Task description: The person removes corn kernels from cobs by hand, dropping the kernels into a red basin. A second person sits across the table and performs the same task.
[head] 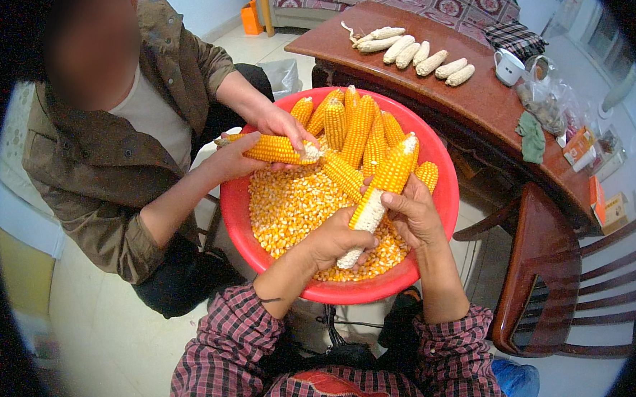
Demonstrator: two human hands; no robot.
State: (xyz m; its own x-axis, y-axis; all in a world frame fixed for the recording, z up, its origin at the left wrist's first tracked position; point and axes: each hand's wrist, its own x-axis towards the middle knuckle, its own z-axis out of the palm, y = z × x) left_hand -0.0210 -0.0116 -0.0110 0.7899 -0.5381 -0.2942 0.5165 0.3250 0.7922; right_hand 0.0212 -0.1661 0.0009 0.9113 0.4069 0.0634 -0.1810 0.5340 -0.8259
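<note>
A partly shelled ear of corn (394,170) is held between my two hands over a red plastic basin (231,210). My left hand (333,239) grips its lower end, where white cob is bare. Around the middle of the ear, my right hand (415,211) has its thumb at the border of yellow kernels and bare cob. Loose corn kernels (282,210) fill the lower part of the basin. Several whole ears of corn (358,130) lean together at its far side.
Across the basin at the left sits a person (183,100) holding another ear of corn (277,149). A brown table (337,43) bears several bare cobs (432,62), a white mug (509,67) and plastic bags (541,99). A wooden chair (540,275) stands at the right, near a blue plastic bottle (516,381).
</note>
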